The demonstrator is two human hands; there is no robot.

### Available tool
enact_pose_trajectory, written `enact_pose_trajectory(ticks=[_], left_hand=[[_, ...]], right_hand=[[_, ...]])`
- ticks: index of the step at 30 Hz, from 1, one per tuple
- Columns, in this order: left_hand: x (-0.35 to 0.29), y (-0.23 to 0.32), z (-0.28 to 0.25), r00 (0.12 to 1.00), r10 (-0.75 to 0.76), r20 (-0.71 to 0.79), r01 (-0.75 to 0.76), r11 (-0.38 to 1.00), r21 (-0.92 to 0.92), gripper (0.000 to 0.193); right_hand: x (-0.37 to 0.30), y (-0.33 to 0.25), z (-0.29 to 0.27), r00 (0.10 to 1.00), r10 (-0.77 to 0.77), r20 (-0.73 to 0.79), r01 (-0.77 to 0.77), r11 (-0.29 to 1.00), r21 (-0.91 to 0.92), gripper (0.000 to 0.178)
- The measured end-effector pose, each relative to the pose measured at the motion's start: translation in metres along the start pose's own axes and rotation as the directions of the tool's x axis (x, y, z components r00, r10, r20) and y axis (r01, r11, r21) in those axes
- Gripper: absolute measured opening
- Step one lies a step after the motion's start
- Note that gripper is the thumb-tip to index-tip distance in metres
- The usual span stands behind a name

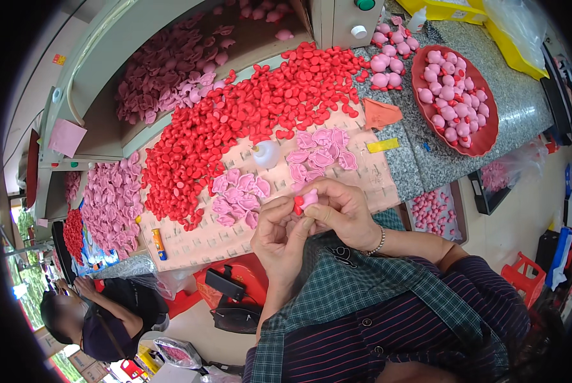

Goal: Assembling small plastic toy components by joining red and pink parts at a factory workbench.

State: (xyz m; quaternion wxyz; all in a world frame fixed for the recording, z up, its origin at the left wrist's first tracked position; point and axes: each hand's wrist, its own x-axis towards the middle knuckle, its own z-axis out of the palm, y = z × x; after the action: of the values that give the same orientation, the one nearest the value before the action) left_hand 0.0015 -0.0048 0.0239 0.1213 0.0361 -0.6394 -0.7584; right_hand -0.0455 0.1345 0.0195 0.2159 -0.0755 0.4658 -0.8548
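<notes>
In front of my chest, both hands are brought together around one small rubbery piece. Its body is a pink rounded part (311,196), with a glossy red part (299,205) at its left side. My right hand (342,214) pinches the pink part between thumb and fingers. My left hand (281,228) has its thumb and bent fingers closed at the red part, partly covering it. Just beyond the hands lie two groups of thin pink shells (238,196), the other group of pink shells (321,152) being farther right. Between these groups stands a small white squeeze bottle (266,154).
A large heap of red pieces (248,105) spreads over the paper-covered table (362,163). More pink shells (112,198) pile at left. At right, a red bowl (420,96) holds round pink pieces. An orange-and-blue tube (159,245) lies near the edge. Another person (107,316) works at lower left.
</notes>
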Motion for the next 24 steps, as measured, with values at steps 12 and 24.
enact_pose_trajectory(ticks=[12,24], left_hand=[[-0.003,0.003,-0.005,0.999,0.021,0.036,-0.018,0.997,-0.077,0.04],[0.0,0.007,0.001,0.985,0.171,0.002,-0.171,0.983,0.064,0.03]], right_hand=[[0.0,-0.003,0.004,0.88,-0.435,0.189,0.458,0.673,-0.581,0.021],[0.003,0.003,0.004,0.911,-0.391,0.134,0.413,0.872,-0.262,0.035]])
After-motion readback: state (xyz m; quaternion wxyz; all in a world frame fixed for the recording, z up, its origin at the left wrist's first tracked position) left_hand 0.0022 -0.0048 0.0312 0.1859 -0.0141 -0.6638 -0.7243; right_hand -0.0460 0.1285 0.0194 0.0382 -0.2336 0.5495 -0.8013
